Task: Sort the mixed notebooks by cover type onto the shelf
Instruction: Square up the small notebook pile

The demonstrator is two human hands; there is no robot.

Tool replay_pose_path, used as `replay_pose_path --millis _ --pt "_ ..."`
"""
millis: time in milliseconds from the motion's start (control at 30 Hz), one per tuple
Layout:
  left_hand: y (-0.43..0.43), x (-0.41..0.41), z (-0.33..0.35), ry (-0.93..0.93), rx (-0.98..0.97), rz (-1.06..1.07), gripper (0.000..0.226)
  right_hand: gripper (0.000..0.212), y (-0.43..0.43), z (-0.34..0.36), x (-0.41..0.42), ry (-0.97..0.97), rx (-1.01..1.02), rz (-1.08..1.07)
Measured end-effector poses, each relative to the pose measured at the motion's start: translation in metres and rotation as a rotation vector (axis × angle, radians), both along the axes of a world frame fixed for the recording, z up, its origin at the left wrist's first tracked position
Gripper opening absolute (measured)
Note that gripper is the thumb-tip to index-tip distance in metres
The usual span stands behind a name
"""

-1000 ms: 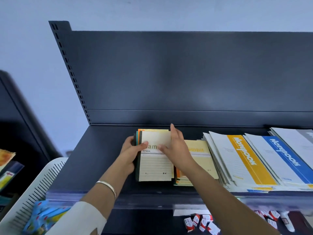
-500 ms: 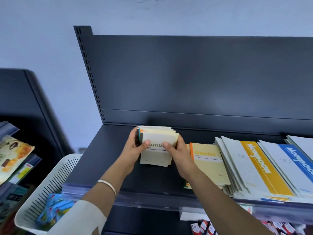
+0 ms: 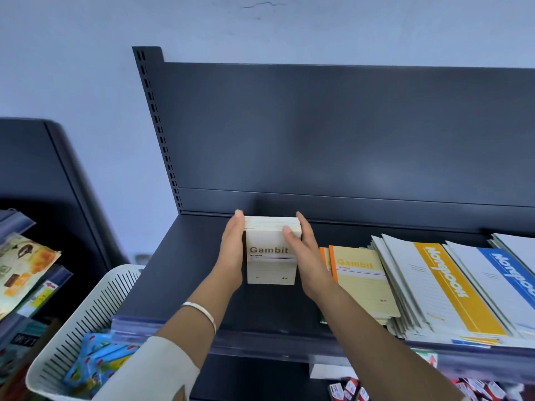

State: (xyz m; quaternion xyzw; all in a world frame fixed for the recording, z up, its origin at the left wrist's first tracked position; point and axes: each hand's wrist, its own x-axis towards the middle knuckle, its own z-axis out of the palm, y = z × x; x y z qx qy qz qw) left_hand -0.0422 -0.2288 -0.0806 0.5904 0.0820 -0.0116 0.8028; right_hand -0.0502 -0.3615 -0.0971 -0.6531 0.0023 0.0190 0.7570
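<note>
Gambit stack (image 3: pixel 270 257) pressed between hands: left hand (image 3: pixel 231 251) flat along its edge, right hand (image 3: pixel 307 257) gripping, thumb over cover. Open shelf (image 3: pixel 188 273) room lies leftward — left thumb hidden.

Cream sleeve (image 3: pixel 147 371) on the left arm, ends about mid-forearm, and a thin silver bangle (image 3: pixel 202 311) sits at the wrist behind the left hand (image 3: pixel 231 250).
</note>
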Motion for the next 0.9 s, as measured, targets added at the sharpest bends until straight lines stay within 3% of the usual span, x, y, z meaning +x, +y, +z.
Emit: replay_pose_path --millis 100,200,400,500,633,733,833,900 --pt "-0.007 0.003 0.001 -0.003 0.115 0.050 0.030 0.031 0.009 0.010 0.006 0.021 -0.038 -0.086" --pt "-0.006 0.008 -0.001 -0.012 0.185 0.056 0.024 0.021 0.014 0.012 0.010 0.007 -0.133 -0.133" --pt "-0.003 0.014 -0.003 -0.009 0.215 0.028 0.025 0.041 -0.007 0.003 0.006 -0.005 -0.125 0.044" --pt "-0.006 0.013 -0.003 -0.017 0.209 0.052 0.026 0.065 -0.025 -0.005 0.002 -0.025 -0.351 0.146" --pt "-0.008 0.011 -0.001 0.001 0.222 0.069 0.030 0.047 -0.032 -0.004 0.006 -0.066 -0.695 0.145" --pt "-0.004 0.005 -0.008 -0.034 0.236 0.021 0.037 0.043 -0.033 -0.003 0.008 -0.105 -0.797 0.178" --pt "0.009 -0.006 -0.021 -0.172 0.314 -0.062 0.028 0.042 -0.035 -0.003 0.009 -0.127 -0.843 0.194" --pt "0.017 -0.008 -0.027 -0.169 0.416 -0.134 0.039 0.043 -0.036 -0.004 0.010 -0.132 -0.850 0.202"
